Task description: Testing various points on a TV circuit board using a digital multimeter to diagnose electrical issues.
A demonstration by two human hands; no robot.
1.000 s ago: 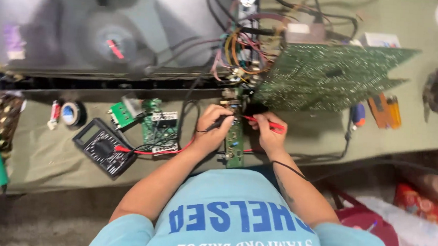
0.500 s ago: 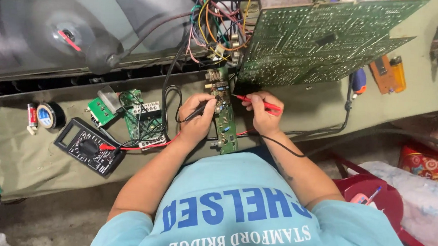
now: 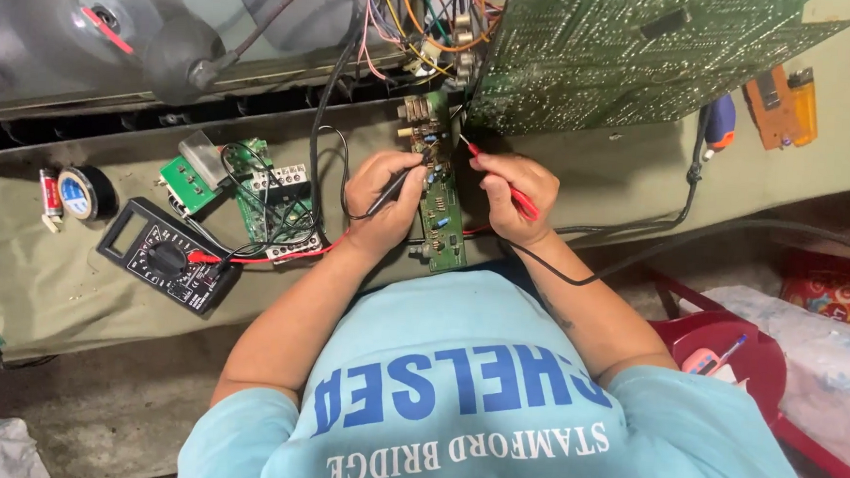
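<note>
Your left hand (image 3: 380, 200) pinches one black probe (image 3: 394, 191), and your right hand (image 3: 515, 190) grips one red probe (image 3: 506, 180). Both tips touch the one small green board (image 3: 438, 206) lying between your hands (on the worktop (image 3: 593, 180)). One black meter (image 3: 167, 255) sits left of your left hand.

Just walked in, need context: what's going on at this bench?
A person in a light blue shirt is probing a narrow green circuit board on the cloth-covered bench. The left hand holds a black probe against the board; the right hand holds a red probe with its tip near the board's upper end. Both leads run to a black multimeter lying to the left. A large green circuit board with bundled wires sits tilted just behind.
</note>
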